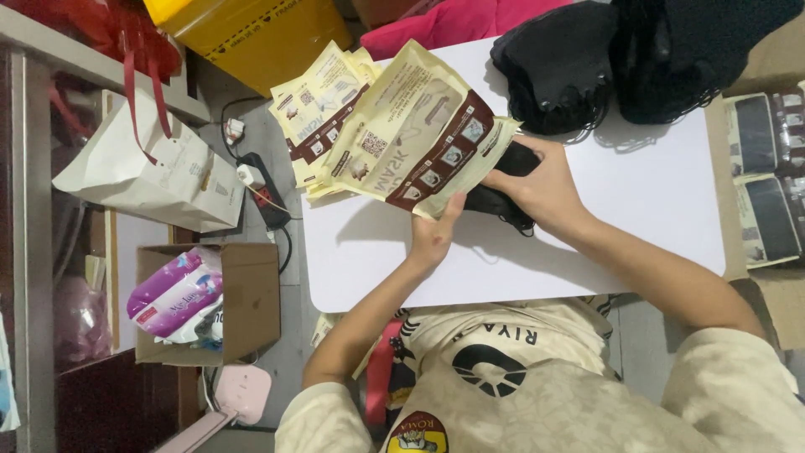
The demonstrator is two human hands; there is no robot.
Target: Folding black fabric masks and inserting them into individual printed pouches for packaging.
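My left hand (434, 235) grips the near edge of a cream and brown flat pouch (419, 134) held over the white table (654, 201). My right hand (541, 189) holds a small bundle of black face masks (503, 205) at the pouch's open end, partly pushed inside it. A fanned stack of the same pouches (323, 105) lies at the table's far left corner, under the held pouch. Two piles of black masks (562, 67) sit at the table's far edge.
A white paper bag with red handles (142, 164) and an open cardboard box (243, 310) holding a purple packet stand on the floor to the left. A power strip (260, 189) lies by the table. Filled pouches (767, 176) lie at the right. A yellow box (251, 33) is behind.
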